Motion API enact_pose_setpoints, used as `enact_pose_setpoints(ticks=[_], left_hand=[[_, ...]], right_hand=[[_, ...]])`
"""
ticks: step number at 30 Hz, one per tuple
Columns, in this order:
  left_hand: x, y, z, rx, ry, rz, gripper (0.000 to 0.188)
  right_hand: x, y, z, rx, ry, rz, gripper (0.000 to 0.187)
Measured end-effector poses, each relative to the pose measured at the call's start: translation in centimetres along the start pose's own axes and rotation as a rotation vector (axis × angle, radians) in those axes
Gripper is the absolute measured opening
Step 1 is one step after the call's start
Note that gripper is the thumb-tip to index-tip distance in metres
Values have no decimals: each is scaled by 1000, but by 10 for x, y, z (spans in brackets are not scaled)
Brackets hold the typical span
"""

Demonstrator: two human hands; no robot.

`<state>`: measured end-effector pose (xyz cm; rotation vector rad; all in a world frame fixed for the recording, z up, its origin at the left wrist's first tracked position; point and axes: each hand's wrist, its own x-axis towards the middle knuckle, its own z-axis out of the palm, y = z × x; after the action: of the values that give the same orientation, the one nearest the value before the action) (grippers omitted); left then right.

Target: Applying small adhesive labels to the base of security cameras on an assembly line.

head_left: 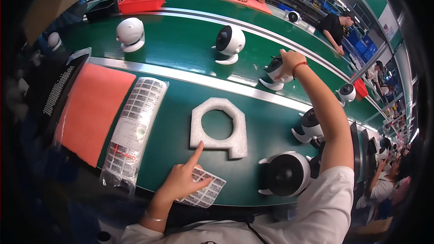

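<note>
Right hand (290,62) of mine grasps a device (273,70) at the frame's upper right. My left hand (184,179) holds a label sheet (207,193), lower centre, index fingertip at the foam (240,131) mid-frame.

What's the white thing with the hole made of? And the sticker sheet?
The white block looks like foam: dull, with a bumpy, speckled surface. The sticker sheet at the left hand seems to be paper, thin and smooth with rows of printed labels, though it might be plastic film.
</note>
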<state>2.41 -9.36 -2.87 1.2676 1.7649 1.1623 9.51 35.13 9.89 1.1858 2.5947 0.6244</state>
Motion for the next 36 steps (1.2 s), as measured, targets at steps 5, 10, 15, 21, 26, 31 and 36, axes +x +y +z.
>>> enact_pose_setpoints(ticks=[5, 10, 15, 21, 26, 31, 36], left_hand=[[-2, -4, 2, -9, 19, 11, 100], [-10, 0, 1, -31, 70, 27, 95], [-30, -8, -10, -70, 215, 68, 89], [-47, -25, -17, -155, 329, 58, 80], [-43, -32, -19, -68, 339, 170, 69], [-43, -34, -22, -174, 418, 142, 47], [-45, -33, -24, -193, 372, 119, 41]], right_hand=[[-71, -4, -25, -12, 75, -124, 104], [-151, -33, -33, -61, 16, -205, 97], [-161, -33, -21, -114, 16, -220, 116], [-90, -120, -84, 83, 416, -393, 67], [8, -264, -141, 309, 653, -491, 59], [64, -399, -167, 565, 565, -270, 116], [99, -441, -137, 483, 615, -110, 117]])
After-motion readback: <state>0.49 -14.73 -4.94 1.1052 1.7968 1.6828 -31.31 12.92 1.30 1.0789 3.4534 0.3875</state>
